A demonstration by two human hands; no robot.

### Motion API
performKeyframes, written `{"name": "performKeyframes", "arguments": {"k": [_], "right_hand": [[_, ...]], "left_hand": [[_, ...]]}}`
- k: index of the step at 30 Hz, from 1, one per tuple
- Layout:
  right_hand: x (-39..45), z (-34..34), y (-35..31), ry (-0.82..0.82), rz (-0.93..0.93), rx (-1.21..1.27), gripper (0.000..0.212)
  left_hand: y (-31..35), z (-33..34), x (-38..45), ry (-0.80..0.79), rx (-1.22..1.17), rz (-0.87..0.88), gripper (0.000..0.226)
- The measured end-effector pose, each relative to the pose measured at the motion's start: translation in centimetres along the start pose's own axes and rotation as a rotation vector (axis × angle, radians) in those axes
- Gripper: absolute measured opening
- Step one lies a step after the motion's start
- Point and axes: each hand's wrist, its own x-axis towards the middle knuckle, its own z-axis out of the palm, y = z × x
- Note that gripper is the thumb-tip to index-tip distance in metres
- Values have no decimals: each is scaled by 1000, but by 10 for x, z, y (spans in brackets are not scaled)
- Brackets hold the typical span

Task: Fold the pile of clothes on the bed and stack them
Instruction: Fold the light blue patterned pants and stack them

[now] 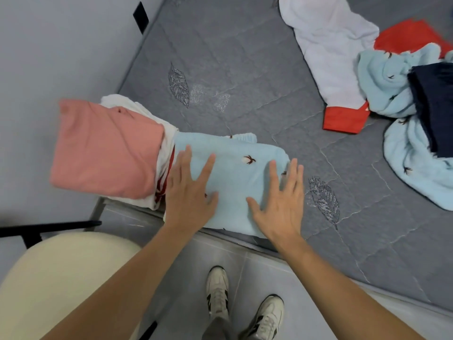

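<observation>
Clothes: folded blue garment [241, 182] lies at the near bed edge, a soft fleecy rectangle with small dark motifs.
Left hand [190, 192]: released, fingers straight, flat on the garment's left part.
Right hand [279, 202]: released, fingers spread, pressing its right part.
Stack [105, 148]: just left of the garment, pink piece over white, bulging and overhanging the bed corner.
Bed [245, 69]: grey quilted cover with stitched leaves.
Pile [404, 94]: far right, unfolded; white-and-red, blue and navy pieces tangled.
Risk: the stack looks unsteady; adding the garment off-centre could tip it to the floor. Plush cloth may spring open when let go.
</observation>
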Motion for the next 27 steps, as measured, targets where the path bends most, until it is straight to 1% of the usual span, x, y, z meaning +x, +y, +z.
{"name": "performKeyframes", "arguments": {"k": [1,2,4,6,11,15,17,20,27], "right_hand": [[2,1,-1,9,-66,10,99],[4,5,-2,-4,-130,20,93],[8,18,0,-56,-207,19,80],[15,33,8,-97,-199,11,73],[25,57,22,-153,-151,18,72],[27,41,23,-202,-160,29,73],[29,25,29,-187,-156,38,73],[39,-5,52,-131,-90,66,74],[86,-56,148,-82,-89,14,74]], "left_hand": [[8,3,3,-18,-46,67,88],[15,9,5,-71,-82,94,82],[22,25,10,-185,-90,85,75],[19,44,15,-224,-44,82,74],[12,78,22,-203,27,112,74],[12,72,24,-232,31,115,75],[18,61,24,-233,31,89,76],[43,44,31,-213,-31,67,75],[156,40,100,-179,-127,197,70]]}}
